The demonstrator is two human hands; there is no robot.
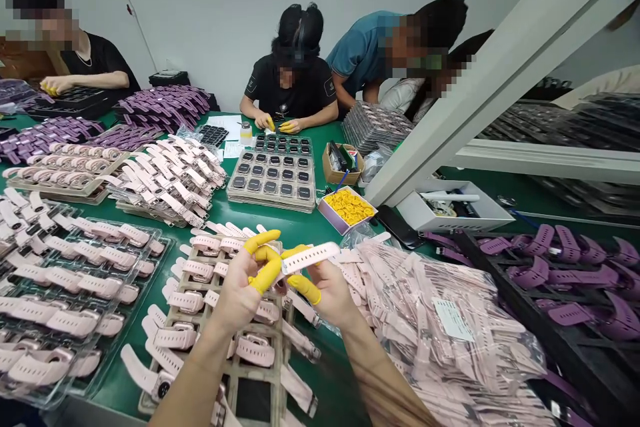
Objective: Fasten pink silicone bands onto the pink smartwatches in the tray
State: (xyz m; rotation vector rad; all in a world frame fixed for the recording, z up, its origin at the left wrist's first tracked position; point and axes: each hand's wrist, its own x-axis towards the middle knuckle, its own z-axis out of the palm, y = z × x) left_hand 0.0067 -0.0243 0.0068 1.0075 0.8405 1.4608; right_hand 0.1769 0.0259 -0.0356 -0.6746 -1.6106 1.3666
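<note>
Both hands meet above a tray [253,400] of pink watches on the green worktop [113,377]. The right hand [327,288] grasps a pink strap [311,257] between sheathed thumb and forefinger, probably so its row of holes faces up in plain view. The left hand [241,288] curls at the strap's near end; whether its grip is closed there I cannot tell, since the fingers overlap. The yellow finger cots likely spare the pale surface from marks. Trays seem to hold each watch apart, letting straps overhang without tangling. Bagged pink straps [450,320] lie at four o'clock from the hands, and a box of spare finger cots [349,205] at one o'clock, both apparently within easy reach.

The held strap lies between the two grips: at two o'clock from the left fingertips, and across the right grip, its rounded tip pointing toward two o'clock.
</note>
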